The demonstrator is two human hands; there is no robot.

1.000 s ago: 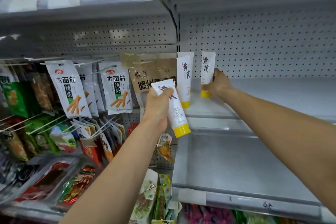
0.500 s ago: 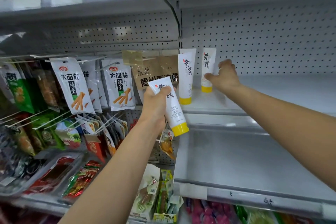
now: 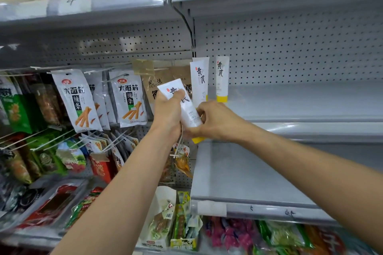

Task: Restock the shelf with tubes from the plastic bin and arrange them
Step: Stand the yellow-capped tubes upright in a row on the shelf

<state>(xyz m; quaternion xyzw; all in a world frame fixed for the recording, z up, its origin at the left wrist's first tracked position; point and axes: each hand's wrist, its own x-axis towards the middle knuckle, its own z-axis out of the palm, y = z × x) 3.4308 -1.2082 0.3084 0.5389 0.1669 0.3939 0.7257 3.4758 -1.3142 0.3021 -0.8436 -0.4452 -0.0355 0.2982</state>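
On the grey shelf, a left standing tube and a right standing tube are upright, cap-down, at its left end, by the pegboard. The held tube tilts just before that end. The left hand wraps its upper half and the right hand curls round its lower half, both arms outstretched.
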